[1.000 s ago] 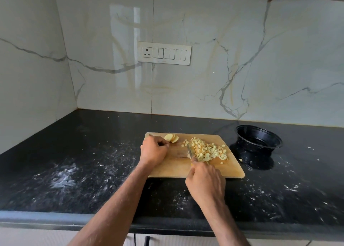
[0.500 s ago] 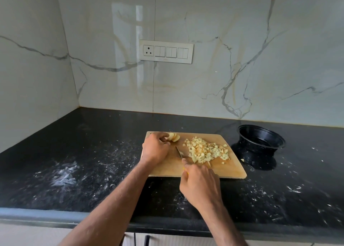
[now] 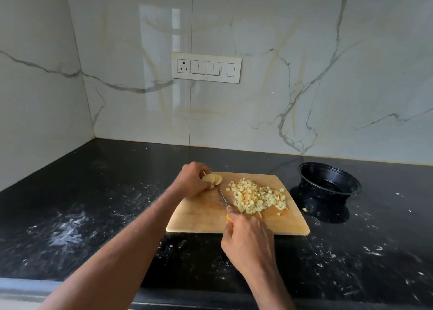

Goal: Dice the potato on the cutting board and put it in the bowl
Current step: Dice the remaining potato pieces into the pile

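Left hand: fingers curled around potato slices at the cutting board's upper left corner.
Right hand: fingers wrapped around a knife, blade on the board beside the diced potato.
Bowl: black, on the bench, right of the board.

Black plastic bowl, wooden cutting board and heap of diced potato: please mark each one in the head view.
Black plastic bowl [image 3: 351, 185]: head view, on its right rim.
Wooden cutting board [image 3: 199, 218]: head view, on bare wood at its near left part.
Heap of diced potato [image 3: 255, 198]: head view, on the middle of the pile.
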`<state>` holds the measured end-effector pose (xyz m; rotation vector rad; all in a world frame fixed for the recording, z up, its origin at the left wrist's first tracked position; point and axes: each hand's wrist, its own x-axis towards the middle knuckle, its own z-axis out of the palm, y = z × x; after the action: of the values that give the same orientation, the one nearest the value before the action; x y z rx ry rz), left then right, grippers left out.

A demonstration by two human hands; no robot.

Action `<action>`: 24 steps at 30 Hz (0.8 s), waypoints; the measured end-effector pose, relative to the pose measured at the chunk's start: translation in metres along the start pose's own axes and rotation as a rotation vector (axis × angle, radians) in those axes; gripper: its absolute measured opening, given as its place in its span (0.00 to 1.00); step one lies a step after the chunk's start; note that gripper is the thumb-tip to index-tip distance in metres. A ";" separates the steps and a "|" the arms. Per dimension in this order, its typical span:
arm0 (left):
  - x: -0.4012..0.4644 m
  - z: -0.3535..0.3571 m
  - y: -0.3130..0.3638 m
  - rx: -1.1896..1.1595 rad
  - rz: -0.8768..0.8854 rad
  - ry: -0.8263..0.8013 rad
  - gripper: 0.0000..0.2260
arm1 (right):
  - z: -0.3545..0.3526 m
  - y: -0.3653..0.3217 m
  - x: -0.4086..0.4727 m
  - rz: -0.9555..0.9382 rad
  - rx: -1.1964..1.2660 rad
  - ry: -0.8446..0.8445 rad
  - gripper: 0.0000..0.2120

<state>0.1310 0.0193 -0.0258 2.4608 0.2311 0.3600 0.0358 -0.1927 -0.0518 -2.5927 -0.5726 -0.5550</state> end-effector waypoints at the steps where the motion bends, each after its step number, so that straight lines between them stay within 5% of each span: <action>1: 0.000 0.000 -0.001 0.013 -0.003 0.019 0.19 | 0.000 0.000 0.000 0.000 0.005 0.000 0.20; 10: -0.007 -0.003 -0.002 0.170 0.041 0.040 0.14 | -0.004 -0.001 0.000 0.022 0.041 -0.015 0.20; 17: -0.020 -0.007 -0.007 -0.029 0.079 0.117 0.05 | -0.003 -0.001 0.000 0.032 0.047 -0.009 0.20; 21: -0.032 -0.015 0.001 -0.228 0.068 -0.028 0.11 | -0.004 -0.001 0.000 0.029 0.046 0.019 0.19; 24: -0.045 -0.013 0.002 -0.057 0.048 -0.029 0.12 | -0.002 -0.001 0.000 0.033 0.033 0.031 0.19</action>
<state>0.0844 0.0139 -0.0233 2.4168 0.1479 0.3462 0.0345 -0.1934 -0.0499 -2.5528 -0.5236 -0.5691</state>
